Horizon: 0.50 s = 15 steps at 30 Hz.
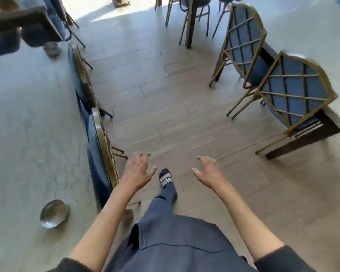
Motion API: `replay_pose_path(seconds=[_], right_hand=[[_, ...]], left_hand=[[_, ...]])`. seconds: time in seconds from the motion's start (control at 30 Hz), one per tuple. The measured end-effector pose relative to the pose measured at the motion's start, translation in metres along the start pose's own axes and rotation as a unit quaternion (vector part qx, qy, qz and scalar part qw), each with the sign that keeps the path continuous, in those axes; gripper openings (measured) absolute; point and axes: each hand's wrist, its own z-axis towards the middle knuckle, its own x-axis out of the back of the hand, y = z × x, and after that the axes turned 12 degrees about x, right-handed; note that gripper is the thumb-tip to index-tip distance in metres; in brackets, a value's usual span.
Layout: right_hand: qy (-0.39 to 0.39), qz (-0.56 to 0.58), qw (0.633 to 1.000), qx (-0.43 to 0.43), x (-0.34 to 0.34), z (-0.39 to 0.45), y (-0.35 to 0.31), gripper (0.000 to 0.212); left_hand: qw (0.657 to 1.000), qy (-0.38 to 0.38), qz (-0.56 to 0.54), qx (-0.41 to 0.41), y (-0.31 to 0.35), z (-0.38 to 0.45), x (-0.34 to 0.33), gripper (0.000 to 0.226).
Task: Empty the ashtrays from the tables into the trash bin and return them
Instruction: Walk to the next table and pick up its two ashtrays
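- Ashtrays sit on the long pale table (31, 118) at the left: a round metal ashtray (55, 213) near the table's near edge, and a second ashtray (51, 48), blurred, far up the same table. Whether either holds ash I cannot tell.
- Risk: the near ashtray lies close to the table edge, so a hasty sideways reach could knock it to the floor or tip out whatever it holds.
- Blue chairs (98, 154) with gold frames stand tucked against that table's right edge, between the aisle and the ashtrays; reaching across their backs is awkward, and their splayed legs could catch a foot.
- Left hand (137, 169) hangs over the floor just beside the nearest chair back, fingers spread and loosely bent, holding nothing.
- A slippered foot (166, 179) is stepping along the wooden plank floor (165, 114) between the two hands.
- Right hand (208, 171) is likewise spread and empty, well apart from any ashtray.
- Two more lattice-backed blue chairs (294, 99) angle out from a second table (312, 36) at the right, narrowing the aisle; their legs are another trip hazard.
- No trash bin is in view, so the carry may be long, giving ash time to spill.
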Motion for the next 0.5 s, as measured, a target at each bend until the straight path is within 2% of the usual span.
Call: replay_pose_path(seconds=[0.23, 0.5], right_hand=[[-0.025, -0.093, 0.990, 0.098, 0.081, 0.173, -0.040, 0.064], [-0.042, -0.118, 0.975, 0.186, 0.164, 0.332, -0.133, 0.062]], left_hand=[[0.993, 0.099, 0.005, 0.066, -0.016, 0.119, 0.073, 0.067], [0.974, 0.122, -0.024, 0.190, -0.051, 0.228, 0.169, 0.076]])
